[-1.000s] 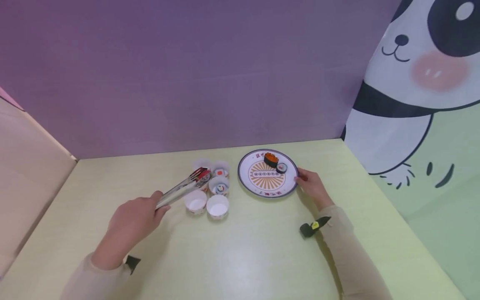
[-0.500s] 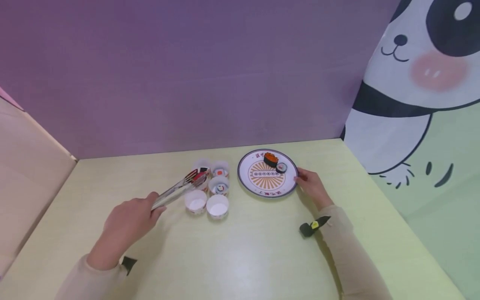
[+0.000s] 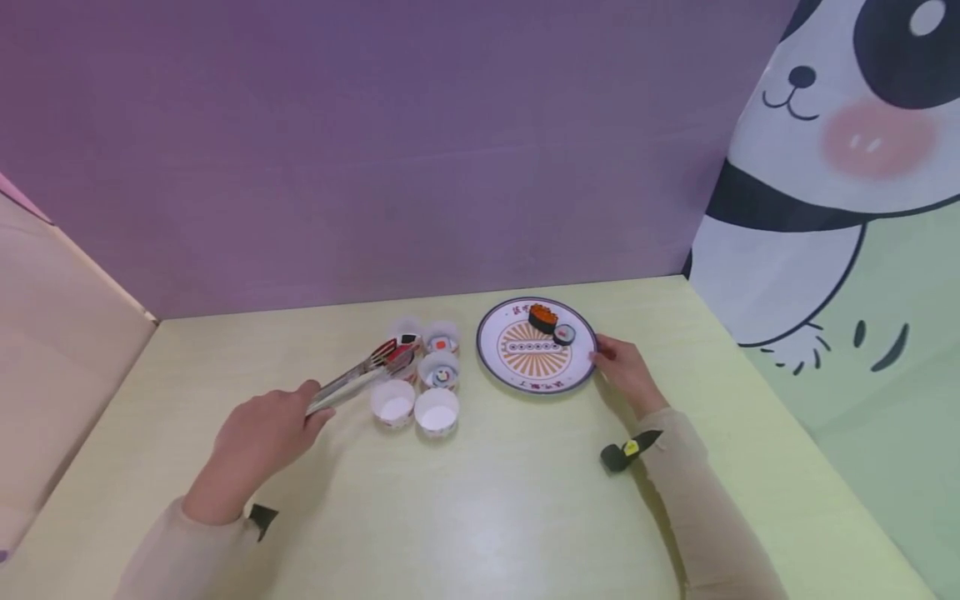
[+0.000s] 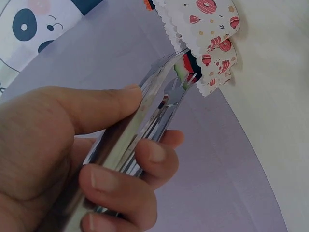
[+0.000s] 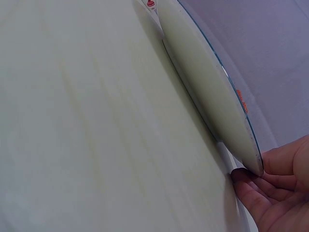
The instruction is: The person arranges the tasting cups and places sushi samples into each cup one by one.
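Observation:
My left hand [image 3: 262, 433] grips metal tongs [image 4: 118, 133], thumb on one arm and curled fingers on the other. Their tips are at the middle-left paper cup [image 4: 219, 63], beside a red, white and green sushi piece [image 4: 183, 66] with a dark wrap; whether they pinch it I cannot tell. My right hand [image 3: 628, 375] pinches the right rim of a round white plate [image 3: 517, 371] between thumb and fingers. On that plate sit an orange-topped roe sushi [image 3: 542, 318] and a small sushi roll [image 3: 564, 334], side by side.
Several paper cups stand in two close columns left of the plate. A sushi roll [image 3: 442, 377] lies in the middle-right cup, and an orange-centred piece [image 3: 442, 343] in the one behind. A purple backdrop [image 3: 420, 167] rises at the table's [image 3: 480, 508] far edge.
The left hand and tongs have shifted slightly left and the tips sit a little lower, exposing a dark piece in the back-left cup. My right hand and the plate stay put.

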The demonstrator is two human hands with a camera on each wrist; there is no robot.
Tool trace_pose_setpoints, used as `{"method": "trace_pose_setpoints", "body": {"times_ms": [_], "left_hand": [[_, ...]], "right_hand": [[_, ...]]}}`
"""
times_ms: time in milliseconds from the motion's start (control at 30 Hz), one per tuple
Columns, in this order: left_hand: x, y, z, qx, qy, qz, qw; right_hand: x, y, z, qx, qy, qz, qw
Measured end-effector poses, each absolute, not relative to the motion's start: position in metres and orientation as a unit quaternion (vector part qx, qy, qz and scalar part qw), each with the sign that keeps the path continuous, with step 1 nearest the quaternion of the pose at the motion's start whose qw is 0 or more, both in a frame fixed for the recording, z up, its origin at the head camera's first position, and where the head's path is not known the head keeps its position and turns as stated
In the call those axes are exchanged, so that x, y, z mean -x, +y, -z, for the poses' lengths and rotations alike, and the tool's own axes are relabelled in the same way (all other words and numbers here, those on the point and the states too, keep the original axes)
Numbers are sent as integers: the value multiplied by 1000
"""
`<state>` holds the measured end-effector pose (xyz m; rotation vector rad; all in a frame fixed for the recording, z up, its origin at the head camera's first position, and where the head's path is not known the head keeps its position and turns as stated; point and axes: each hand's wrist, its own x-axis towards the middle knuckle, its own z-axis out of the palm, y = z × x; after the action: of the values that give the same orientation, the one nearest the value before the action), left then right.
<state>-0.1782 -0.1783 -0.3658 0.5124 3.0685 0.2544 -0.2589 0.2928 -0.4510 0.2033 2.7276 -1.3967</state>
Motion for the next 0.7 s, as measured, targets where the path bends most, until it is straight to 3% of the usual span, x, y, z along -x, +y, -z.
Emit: {"method": "trace_pose_setpoints", "body": {"times_ms": [700], "left_hand": [[184,-172,366,-170,982,-78,29]], "right_hand": [[258,294,451,-57,892,448,29]]}}
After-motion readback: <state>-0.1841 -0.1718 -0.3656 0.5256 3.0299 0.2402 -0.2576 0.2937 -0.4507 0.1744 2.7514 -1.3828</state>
